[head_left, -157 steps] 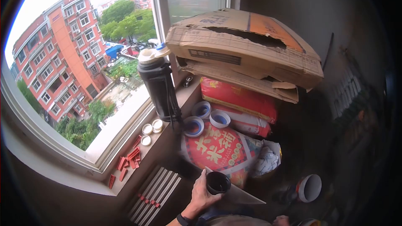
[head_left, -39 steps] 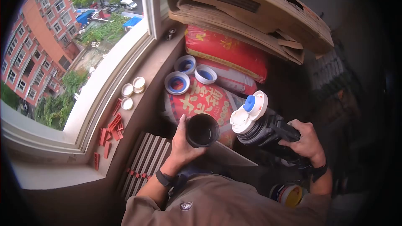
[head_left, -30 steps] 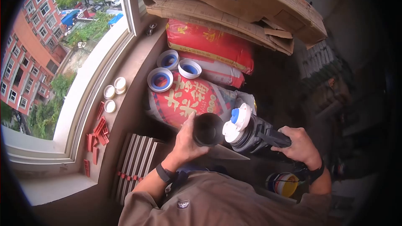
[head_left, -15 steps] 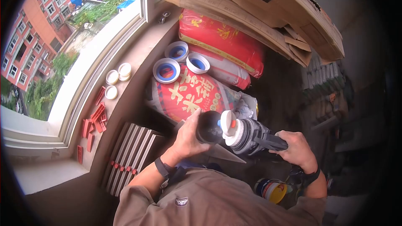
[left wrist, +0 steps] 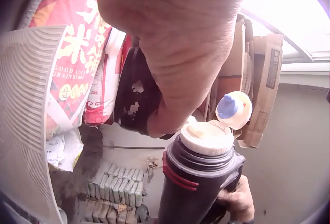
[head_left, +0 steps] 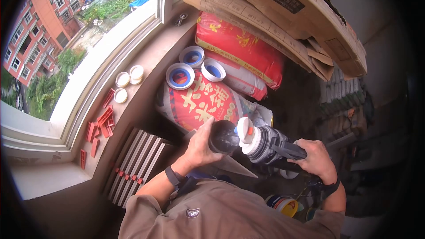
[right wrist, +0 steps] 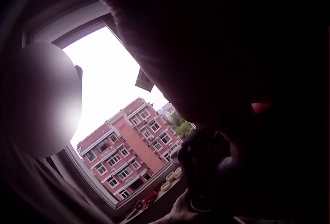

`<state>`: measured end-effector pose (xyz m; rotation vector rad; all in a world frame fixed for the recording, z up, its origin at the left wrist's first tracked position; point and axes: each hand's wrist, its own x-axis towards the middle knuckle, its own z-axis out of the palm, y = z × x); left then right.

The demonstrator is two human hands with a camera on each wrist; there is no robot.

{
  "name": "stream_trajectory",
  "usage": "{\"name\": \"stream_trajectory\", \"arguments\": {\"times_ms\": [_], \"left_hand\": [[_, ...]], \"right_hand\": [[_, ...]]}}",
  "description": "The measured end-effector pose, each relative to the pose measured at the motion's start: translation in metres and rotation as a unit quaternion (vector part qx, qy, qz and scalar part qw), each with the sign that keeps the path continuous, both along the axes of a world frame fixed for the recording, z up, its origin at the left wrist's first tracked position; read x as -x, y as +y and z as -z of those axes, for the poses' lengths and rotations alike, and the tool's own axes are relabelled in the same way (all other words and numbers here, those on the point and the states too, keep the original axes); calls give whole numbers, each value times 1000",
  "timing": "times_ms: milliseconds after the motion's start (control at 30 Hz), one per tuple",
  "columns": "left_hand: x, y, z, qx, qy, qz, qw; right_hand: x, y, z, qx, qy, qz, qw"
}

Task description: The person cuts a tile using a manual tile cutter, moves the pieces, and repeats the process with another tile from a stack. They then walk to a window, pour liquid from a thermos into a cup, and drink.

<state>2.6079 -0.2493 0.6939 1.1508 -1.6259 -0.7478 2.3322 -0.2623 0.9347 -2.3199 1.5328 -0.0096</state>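
Note:
My left hand [head_left: 200, 145] grips a black cup [head_left: 218, 145] in front of my chest, its mouth turned toward the thermos. With my right hand [head_left: 318, 160] I hold a large dark thermos [head_left: 276, 144] by its handle [head_left: 290, 150], tilted so that its white top [head_left: 250, 139] is right at the cup's rim. The flip lid is up, and its blue stopper [left wrist: 229, 106] shows in the left wrist view. Whitish streaks show inside the cup. The right wrist view is mostly dark, and the right hand's grip is hidden there.
Red rice sacks [head_left: 208, 104] lie ahead, with several white-and-blue rings [head_left: 180, 76] on top. A cardboard box [head_left: 283, 13] stands behind. Small white tubs [head_left: 120, 95] and red plastic pieces [head_left: 104, 117] sit on the windowsill [head_left: 146, 68]. Tiles [head_left: 139, 161] stand at lower left.
The thermos was on the windowsill; my right hand has lifted it by the handle, brought it to the cup and tilted it. The cup stays in my left hand.

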Motion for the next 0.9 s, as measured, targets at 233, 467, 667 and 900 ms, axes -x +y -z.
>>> {"name": "stream_trajectory", "arguments": {"times_ms": [233,467,667,900], "left_hand": [[3,-2,-16,-4,-6,8,1000],[12,1,-16,-35,-15,30,999],[20,5,-10,-28,-1,46,999],[27,12,-9,-33,-7,50,998]], "right_hand": [[7,6,-3,5,0,15,1000],[17,16,-4,6,-7,26,1000],[19,24,-8,-1,1,38,999],[31,32,-6,0,1,39,999]]}}
